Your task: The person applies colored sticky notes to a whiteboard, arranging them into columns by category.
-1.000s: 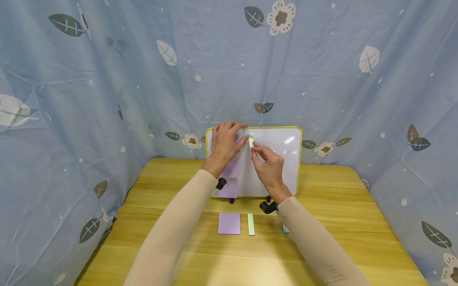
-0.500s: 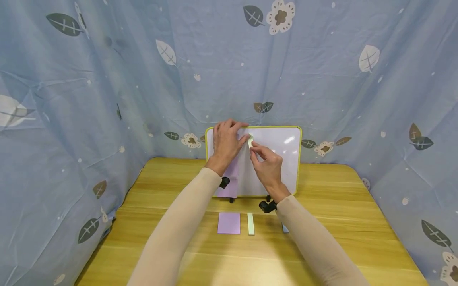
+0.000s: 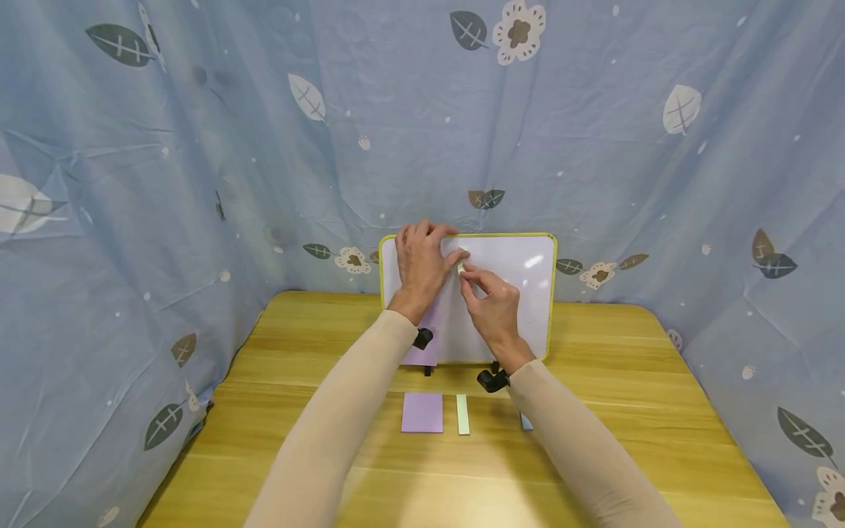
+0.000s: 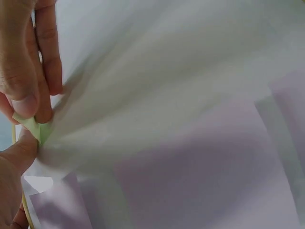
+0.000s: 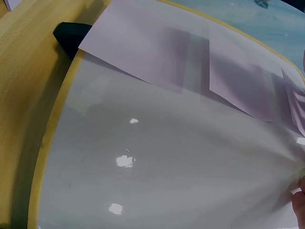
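A whiteboard (image 3: 508,323) with a yellow frame stands on the table, leaning slightly back. My right hand (image 3: 496,302) pinches the lower end of a pale green sticky note strip (image 4: 42,131) against its upper middle. My left hand (image 3: 422,260) lies at the board's top edge, with its thumb (image 4: 19,155) pressing the strip's upper end. Most of the strip is hidden by fingers. Left of it, several purple sticky notes (image 5: 138,47) run down the board in a column, partly covered by my left hand and forearm in the head view.
On the table (image 3: 594,396), in front of the board, lie a purple sticky note pad (image 3: 422,413) and a narrow pale green pad (image 3: 463,415). A blue piece (image 3: 526,422) shows beside my right sleeve, which hides part of it. A patterned blue curtain (image 3: 396,110) surrounds the table.
My left hand has shifted slightly to the right, and its thumb has slid over the strip's upper end. My right hand stays nearly still, pinching the strip.
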